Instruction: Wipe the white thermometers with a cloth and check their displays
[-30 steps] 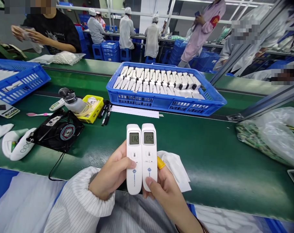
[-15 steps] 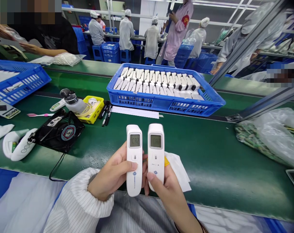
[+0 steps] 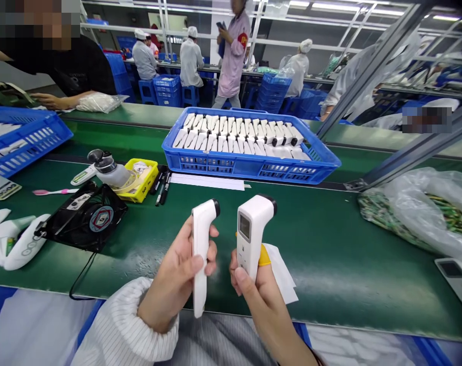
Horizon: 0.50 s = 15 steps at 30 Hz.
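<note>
My left hand is wrapped round a white handheld thermometer, seen from its side with the black-ringed nose pointing right. In my right hand is a second white thermometer, held upright and angled, its small grey screen facing left and its black nose to the right. The two thermometers are apart, above the green work surface. A yellow cover shows on a finger of my right hand. White paper lies behind that hand.
A blue crate full of white thermometers stands ahead. On the left are a black fan, yellow basket, pump bottle, pens and opened casing. A bag of circuit boards lies right. Several people are beyond.
Both thermometers have turned from screens facing me to side-on, noses pointing right, and moved slightly apart. The view has shifted a little. A standing person in pink has moved left.
</note>
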Available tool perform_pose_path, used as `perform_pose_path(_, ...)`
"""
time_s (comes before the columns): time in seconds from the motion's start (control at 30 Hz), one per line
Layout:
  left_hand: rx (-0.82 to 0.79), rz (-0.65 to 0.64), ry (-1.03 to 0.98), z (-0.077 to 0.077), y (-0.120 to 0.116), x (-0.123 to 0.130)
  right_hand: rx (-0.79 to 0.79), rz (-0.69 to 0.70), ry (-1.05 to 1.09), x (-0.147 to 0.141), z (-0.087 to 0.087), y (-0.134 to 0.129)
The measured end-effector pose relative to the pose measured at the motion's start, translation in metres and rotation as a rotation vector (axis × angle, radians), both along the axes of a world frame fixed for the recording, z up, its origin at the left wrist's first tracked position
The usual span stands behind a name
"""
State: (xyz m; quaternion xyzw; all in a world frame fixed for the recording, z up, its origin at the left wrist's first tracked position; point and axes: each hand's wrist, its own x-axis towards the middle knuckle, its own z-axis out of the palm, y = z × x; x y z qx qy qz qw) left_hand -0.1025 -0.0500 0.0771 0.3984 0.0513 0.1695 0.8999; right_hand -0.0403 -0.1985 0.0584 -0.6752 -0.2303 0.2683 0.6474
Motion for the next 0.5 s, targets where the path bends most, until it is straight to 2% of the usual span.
perform_pose_path(0.13,0.043,-0.001,-0.002,0.002,-0.006,0.001,-0.097,0.013,-0.053,-0.004,0.006,-0.003)
perform_pose_path(0.27,0.02,0.008,-0.002,0.0,-0.007,0.0,-0.056,0.094,-0.055,-0.003,0.001,-0.002)
perform_pose_path(0.4,-0.006,0.049,0.007,-0.002,-0.005,0.0,0.017,-0.021,-0.112,-0.003,-0.01,0.003)
perform_pose_path(0.5,-0.046,0.032,0.011,-0.002,-0.006,0.001,-0.004,-0.087,-0.131,-0.003,-0.014,0.004)
